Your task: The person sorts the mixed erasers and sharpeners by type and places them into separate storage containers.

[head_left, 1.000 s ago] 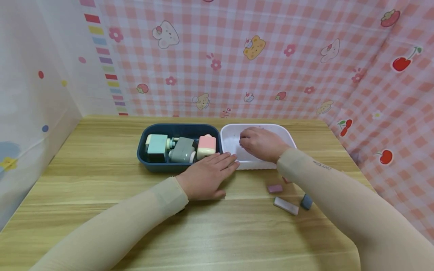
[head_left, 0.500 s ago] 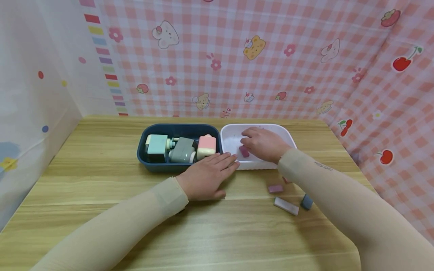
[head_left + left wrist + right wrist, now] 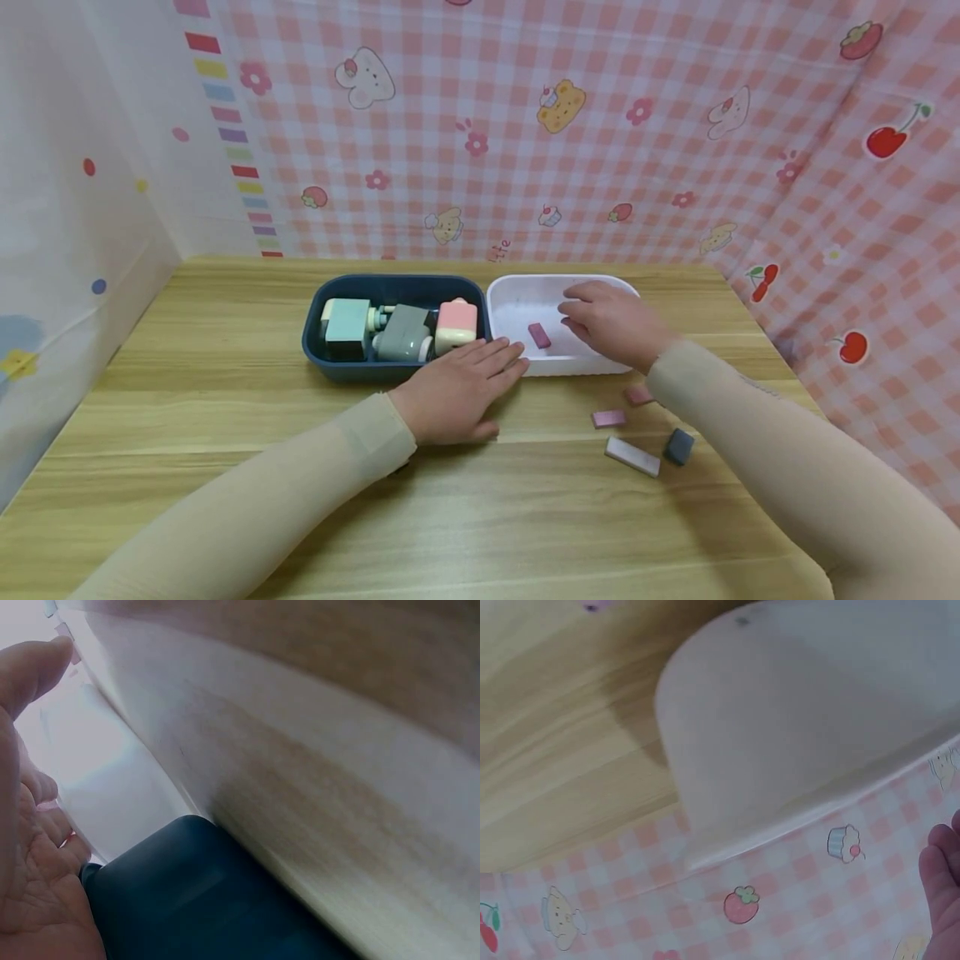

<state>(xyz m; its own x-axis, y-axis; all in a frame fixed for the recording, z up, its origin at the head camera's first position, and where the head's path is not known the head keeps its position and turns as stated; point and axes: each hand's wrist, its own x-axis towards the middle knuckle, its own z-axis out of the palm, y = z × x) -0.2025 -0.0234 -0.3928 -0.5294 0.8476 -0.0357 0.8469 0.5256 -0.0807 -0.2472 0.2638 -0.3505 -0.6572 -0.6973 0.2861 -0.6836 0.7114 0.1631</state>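
Head view on my feed: both bare hands are at the tubs, neither gripping anything I can make out. The left hand (image 3: 461,396) has its fingers stretched out straight, lying across the front corner where the two tubs meet. The right hand (image 3: 618,325) is above the right half of the oblong white plastic tub (image 3: 570,366), fingers loosely bent with nothing visible between them. Just left of those fingertips, the small magenta rectangular block (image 3: 539,336) lies on the tub floor, clear of the hand.

Butted up next to that is an oblong navy plastic tub (image 3: 318,357) holding, left to right, a boxy mint-and-black item (image 3: 349,321), a glossy grey one (image 3: 406,335) and a rounded pink-and-cream one (image 3: 457,323).

In front of the white tub I've got a pale pink block (image 3: 608,418), a reddish-pink block (image 3: 639,395) partly behind the sleeve, a long whitish block (image 3: 633,457) and a chunky blue-grey block (image 3: 679,447), all on the wood-grain bench (image 3: 487,533). Pink gingham cloth (image 3: 465,100) hangs behind.
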